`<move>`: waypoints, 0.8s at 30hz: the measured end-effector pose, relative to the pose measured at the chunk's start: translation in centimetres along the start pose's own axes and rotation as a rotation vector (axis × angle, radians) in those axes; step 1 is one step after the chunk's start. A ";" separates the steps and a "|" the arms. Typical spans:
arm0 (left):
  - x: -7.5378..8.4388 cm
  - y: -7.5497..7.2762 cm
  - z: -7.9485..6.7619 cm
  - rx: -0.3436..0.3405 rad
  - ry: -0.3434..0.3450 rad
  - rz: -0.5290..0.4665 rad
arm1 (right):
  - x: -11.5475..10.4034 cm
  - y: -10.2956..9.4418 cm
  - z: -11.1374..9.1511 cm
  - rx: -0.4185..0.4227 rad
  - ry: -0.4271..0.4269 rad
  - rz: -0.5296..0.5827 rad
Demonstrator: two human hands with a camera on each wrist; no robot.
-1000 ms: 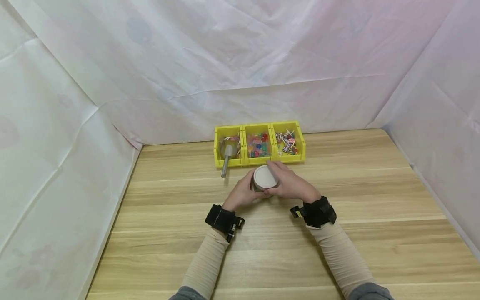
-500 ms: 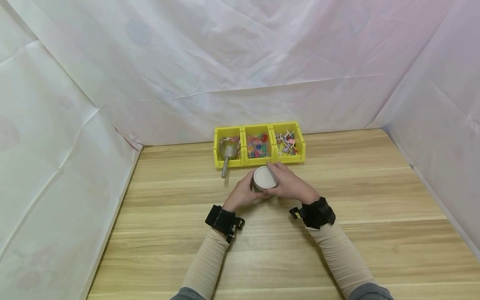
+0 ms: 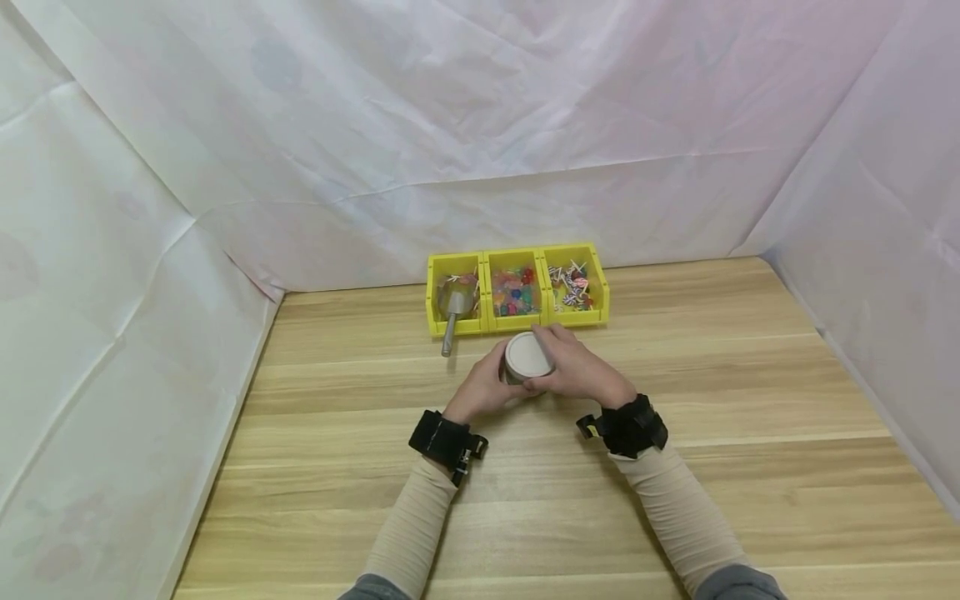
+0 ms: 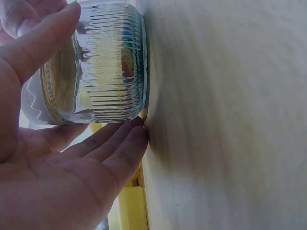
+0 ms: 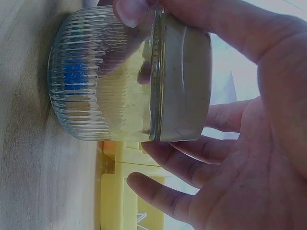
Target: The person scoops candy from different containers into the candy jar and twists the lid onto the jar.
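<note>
A ribbed glass jar with a pale lid stands upright on the wooden table, between both hands. Blue, red and yellow patches show through its glass. My left hand holds the jar from the left, thumb on the near side and fingers round the far side, reaching low to its base. From the right, my right hand grips the lid's edge, its thumb in front and its fingers behind. In the right wrist view the lid sits on the jar's mouth, with the little finger held off it.
Just behind the jar, three joined yellow bins hold wrapped candies and lollipops. A metal scoop leans in the left bin, its handle sticking out over the front. White cloth walls off the back and sides of the table.
Both hands keep their places on the jar and lid. The right wrist has shifted very slightly left; everything else looks the same.
</note>
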State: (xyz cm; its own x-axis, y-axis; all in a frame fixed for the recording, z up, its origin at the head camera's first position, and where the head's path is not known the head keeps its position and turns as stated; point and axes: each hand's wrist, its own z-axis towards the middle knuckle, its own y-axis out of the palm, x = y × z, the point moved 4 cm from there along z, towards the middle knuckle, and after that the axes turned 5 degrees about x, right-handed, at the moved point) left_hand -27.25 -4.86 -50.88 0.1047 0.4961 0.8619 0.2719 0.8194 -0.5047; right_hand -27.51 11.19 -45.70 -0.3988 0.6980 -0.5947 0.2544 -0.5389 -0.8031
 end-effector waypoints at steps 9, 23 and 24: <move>-0.1 -0.4 0.0 -0.002 -0.014 0.019 | -0.1 0.1 0.3 -0.008 0.007 -0.005; 0.0 -0.6 0.0 -0.035 0.002 -0.010 | 0.1 0.1 0.3 -0.002 -0.014 -0.001; 0.1 -0.7 -0.1 -0.035 0.007 -0.007 | 0.1 0.0 0.3 -0.003 -0.013 0.003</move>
State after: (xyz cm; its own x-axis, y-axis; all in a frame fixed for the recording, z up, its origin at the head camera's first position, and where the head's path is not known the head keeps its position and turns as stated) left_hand -27.37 -5.43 -50.40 0.1092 0.4879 0.8660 0.3060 0.8124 -0.4963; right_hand -27.84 11.06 -45.78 -0.4093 0.6900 -0.5970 0.2585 -0.5398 -0.8011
